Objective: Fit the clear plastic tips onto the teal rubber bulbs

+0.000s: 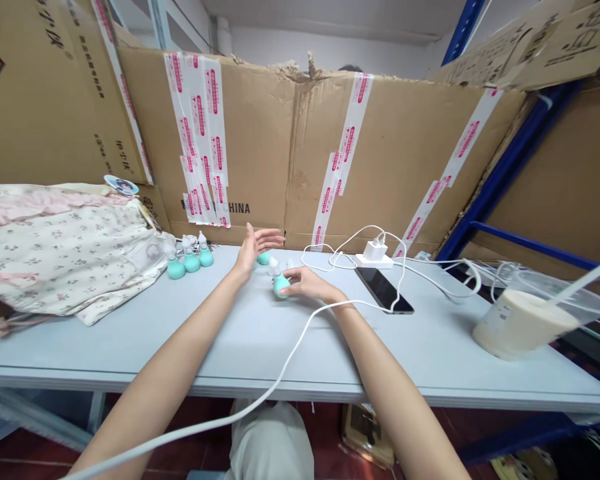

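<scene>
My right hand (307,283) is closed round a small teal bulb aspirator (281,286) with a clear nozzle, tilted slightly near the middle of the table. To its left, my left hand (255,252) is raised with fingers stretched out and nothing in it. Behind that hand another teal bulb (264,258) shows, partly hidden. Three similar bulb aspirators (191,261) stand in a group to the left, nozzles up.
A floral cloth bag (70,247) lies at the left. A white cable (300,343) crosses in front of my right forearm. Toward the right are a phone (384,289), a charger (375,250) on a power strip and a drink cup (523,323). Cardboard (260,140) stands behind the table (220,360).
</scene>
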{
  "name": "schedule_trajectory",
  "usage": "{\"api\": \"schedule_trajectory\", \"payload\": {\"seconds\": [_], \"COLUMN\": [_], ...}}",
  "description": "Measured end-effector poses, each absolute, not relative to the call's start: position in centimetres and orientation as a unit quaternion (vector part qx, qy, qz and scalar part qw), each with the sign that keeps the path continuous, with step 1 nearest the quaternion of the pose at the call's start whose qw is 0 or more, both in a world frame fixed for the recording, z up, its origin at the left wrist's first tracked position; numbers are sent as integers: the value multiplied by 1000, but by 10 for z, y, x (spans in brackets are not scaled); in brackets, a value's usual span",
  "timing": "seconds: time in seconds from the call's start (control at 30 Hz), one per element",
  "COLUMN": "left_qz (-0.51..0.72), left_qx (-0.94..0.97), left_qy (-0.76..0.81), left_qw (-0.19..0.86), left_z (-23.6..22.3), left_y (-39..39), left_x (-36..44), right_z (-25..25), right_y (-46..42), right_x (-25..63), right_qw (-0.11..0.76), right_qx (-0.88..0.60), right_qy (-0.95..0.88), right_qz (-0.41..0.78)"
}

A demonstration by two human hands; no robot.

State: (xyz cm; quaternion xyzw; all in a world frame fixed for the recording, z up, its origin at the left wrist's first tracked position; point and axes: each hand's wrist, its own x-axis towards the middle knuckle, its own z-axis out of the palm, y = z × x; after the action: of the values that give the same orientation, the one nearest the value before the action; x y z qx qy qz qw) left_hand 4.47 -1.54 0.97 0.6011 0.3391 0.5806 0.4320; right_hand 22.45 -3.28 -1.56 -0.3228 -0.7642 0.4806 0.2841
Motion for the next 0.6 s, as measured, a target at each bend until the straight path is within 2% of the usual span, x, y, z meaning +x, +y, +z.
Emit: {"api": "schedule_trajectory", "payload": {"seconds": [0.07,0.33,0.53,0.6], "left_qz": [561,537,497,485], "left_qx": [616,641,691,701], "left_qy": [335,341,327,341], "left_qw": [440,431,412,397], "left_z": [10,7,0,-4], "left_y": [-17,-22,-15,-12], "left_x": [44,48,46,47], "right_z": [-16,-17,-22,-25], "right_y": [-35,-29,-20,-19], "right_x": [223,224,226,223], "right_qw": [276,347,439,436], "right_qx": [-316,-352,-360,-353], "right_qy": [-775,-719,-701,-712], "right_qz": [472,488,432,421]}}
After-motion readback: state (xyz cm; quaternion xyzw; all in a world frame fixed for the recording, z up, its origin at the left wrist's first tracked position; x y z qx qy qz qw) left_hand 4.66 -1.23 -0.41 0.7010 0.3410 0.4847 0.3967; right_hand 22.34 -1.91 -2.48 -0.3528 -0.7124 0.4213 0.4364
